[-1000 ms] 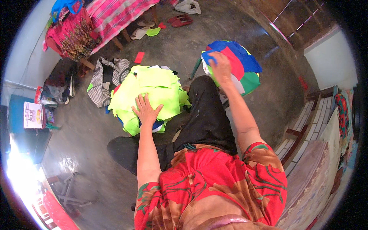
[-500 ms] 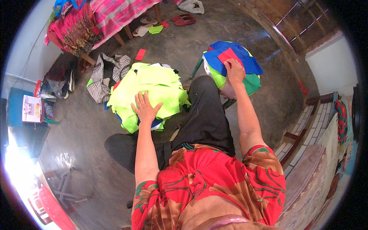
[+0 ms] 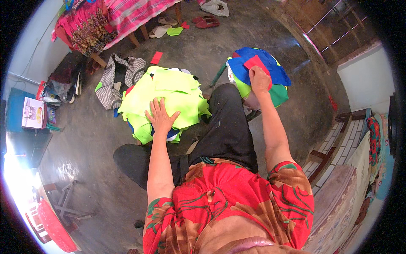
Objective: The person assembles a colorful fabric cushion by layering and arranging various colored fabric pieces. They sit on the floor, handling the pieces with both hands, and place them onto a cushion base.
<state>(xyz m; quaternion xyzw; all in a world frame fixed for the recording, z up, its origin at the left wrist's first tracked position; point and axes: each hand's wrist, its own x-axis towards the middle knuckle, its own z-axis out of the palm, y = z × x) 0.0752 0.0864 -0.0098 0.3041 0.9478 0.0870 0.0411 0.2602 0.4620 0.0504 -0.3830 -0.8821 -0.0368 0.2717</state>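
Note:
My left hand (image 3: 160, 116) rests flat with fingers spread on a heap of bright yellow-green fabric pieces (image 3: 173, 86) in front of me. Bits of white and blue cloth show under the heap's near edge. Over on the right, my right hand (image 3: 259, 79) has its fingers closed on the near end of a red fabric piece (image 3: 256, 63). That piece lies over blue fabric pieces (image 3: 275, 72) on a second pile. Green cloth (image 3: 279, 96) hangs at this pile's near right side. What holds the pile up is mostly hidden.
A checked grey cloth (image 3: 112, 84) lies left of the heap, with a small red scrap (image 3: 156, 58) on the floor beyond. Red shoes (image 3: 206, 21) and a white plastic bag (image 3: 215, 7) lie farther off. A bed with a pink cover (image 3: 135, 15) stands at the far left.
My right hand has curled more tightly around the red piece's near end. My left hand stays on the yellow-green heap. The view has shifted slightly.

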